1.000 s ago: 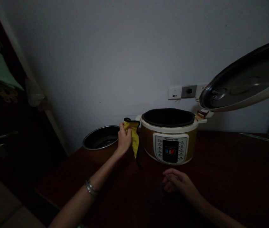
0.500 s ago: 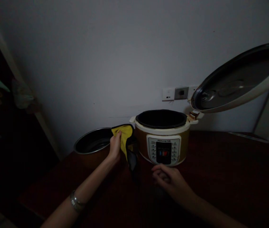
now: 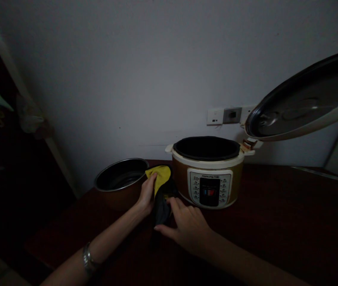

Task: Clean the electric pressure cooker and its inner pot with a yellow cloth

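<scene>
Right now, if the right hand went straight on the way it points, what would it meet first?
Most likely the cloth: its dark hanging part lies just ahead of the right hand, perhaps touching it; the dim picture leaves depth unclear.

Surface dark reddish-brown, dimly lit; left edge runs slantwise, back edge along the wall, with a pale line toward its right end. Two items standing on it. Metal-rimmed pot, mouth up, near the back-left corner. Right of it, apart, an upright cooker near the back edge, panel facing the front edge, lid raised toward the right.
</scene>
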{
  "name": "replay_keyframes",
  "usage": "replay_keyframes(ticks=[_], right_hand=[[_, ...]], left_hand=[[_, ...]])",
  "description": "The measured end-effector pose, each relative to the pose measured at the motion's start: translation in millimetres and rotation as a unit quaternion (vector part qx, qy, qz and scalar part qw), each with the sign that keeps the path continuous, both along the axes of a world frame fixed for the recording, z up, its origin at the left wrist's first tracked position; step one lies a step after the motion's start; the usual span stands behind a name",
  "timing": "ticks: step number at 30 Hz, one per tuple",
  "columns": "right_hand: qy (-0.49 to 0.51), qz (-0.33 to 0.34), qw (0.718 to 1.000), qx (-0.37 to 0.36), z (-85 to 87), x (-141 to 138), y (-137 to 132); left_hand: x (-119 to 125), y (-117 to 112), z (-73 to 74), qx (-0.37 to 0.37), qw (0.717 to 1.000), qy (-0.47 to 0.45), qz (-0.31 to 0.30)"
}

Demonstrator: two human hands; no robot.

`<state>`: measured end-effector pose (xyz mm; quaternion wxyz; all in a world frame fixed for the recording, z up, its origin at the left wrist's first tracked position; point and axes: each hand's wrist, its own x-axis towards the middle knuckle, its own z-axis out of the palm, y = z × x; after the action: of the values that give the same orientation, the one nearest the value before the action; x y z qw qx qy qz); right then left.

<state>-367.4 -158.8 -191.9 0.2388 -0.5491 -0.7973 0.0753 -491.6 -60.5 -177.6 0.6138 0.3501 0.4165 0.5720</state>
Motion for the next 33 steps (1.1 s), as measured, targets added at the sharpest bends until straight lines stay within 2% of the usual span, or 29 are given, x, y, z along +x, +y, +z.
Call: replay_keyframes(ticks=[4,8,10,13,16,18,21,24,27,29,31,33], right_hand=[[0.003,-0.001,1.000,0.009,6.1,7,6],[0.007,-0.016,0.999,0.034,10.9,21,11],[0.015,-0.020,0.998,0.057,12.1,27,13],[0.009,-0.026,0.990,0.138,16.9,33,11],[-0.020,-0.006,0.968,0.249,26.8,36,9],[-0.024,0.025,0.962,0.272,33.6,37,10],[0.025,0.085,0.978,0.187,41.4,40,16],[0.123,0.111,0.979,0.118,50.5,44,20],[0.245,0.104,0.962,0.067,65.7,49,20],[0.317,0.104,0.943,-0.004,77.0,52,20],[0.364,0.099,0.924,-0.061,86.5,54,20],[0.389,0.087,0.914,-0.083,92.8,55,22]], left_hand=[[-8,7,-6.9,0.124,0.986,0.112,0.015],[-18,7,7.4,0.239,0.937,0.254,0.001],[-21,2,20.4,0.271,0.915,0.297,-0.046],[-25,-9,38.0,0.256,0.896,0.321,-0.171],[-29,-17,48.5,0.223,0.868,0.334,-0.292],[-30,-21,51.6,0.222,0.846,0.345,-0.341],[-30,-23,50.9,0.246,0.825,0.351,-0.368],[-31,-20,42.1,0.256,0.836,0.323,-0.361],[-34,-13,27.4,0.220,0.849,0.247,-0.413],[-37,-10,17.9,0.185,0.837,0.221,-0.466],[-38,-10,11.0,0.166,0.822,0.245,-0.487],[-37,-13,7.5,0.166,0.814,0.289,-0.476]])
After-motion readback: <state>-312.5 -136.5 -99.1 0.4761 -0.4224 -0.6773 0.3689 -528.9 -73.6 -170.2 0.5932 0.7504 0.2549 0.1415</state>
